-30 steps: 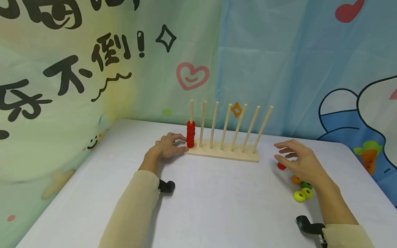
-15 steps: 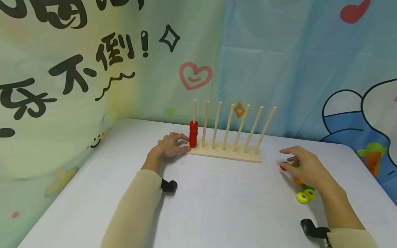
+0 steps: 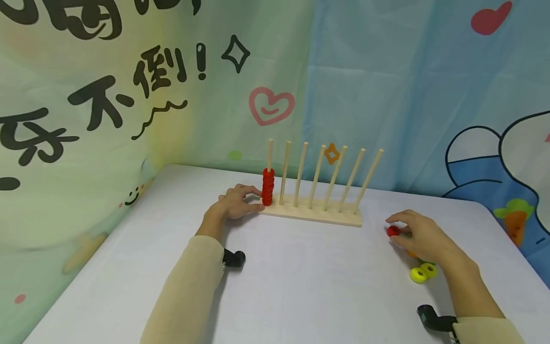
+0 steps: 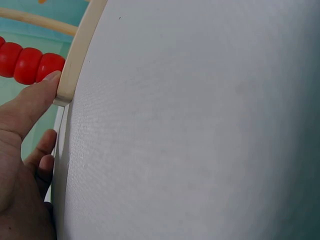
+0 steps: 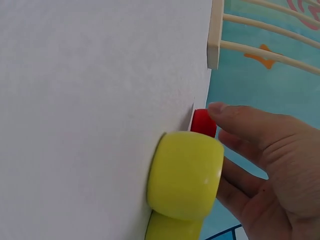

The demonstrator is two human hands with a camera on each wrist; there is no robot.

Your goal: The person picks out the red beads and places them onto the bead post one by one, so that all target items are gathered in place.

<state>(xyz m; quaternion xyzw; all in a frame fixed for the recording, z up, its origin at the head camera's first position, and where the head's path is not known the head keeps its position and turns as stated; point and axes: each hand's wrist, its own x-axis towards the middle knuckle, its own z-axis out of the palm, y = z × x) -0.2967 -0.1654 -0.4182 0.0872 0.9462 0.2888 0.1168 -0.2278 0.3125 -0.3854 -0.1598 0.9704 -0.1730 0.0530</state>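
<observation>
A wooden peg stand (image 3: pixel 309 215) with a row of upright pegs stands on the white table, red beads (image 3: pixel 268 187) stacked on its leftmost peg. My left hand (image 3: pixel 237 201) holds the stand's left end, thumb at the front corner and a finger behind. In the left wrist view the thumb (image 4: pixel 37 100) lies against the base, right by the lowest bead. To the right, my right hand (image 3: pixel 423 234) is low over a loose red bead (image 3: pixel 393 231), with thumb and index finger spread around it. In the right wrist view its thumb tip overlaps the bead's edge.
Two yellow beads (image 3: pixel 423 273) lie on the table (image 3: pixel 318 286) beneath my right wrist. An orange bead (image 3: pixel 412 254) and a green bead (image 3: pixel 428 262) are partly hidden by the hand. A printed cloth backdrop (image 3: pixel 365 86) hangs behind the table.
My right hand has lowered toward the loose red bead, its thumb and index finger now around it. My left hand stays on the stand. The head view has shifted slightly.
</observation>
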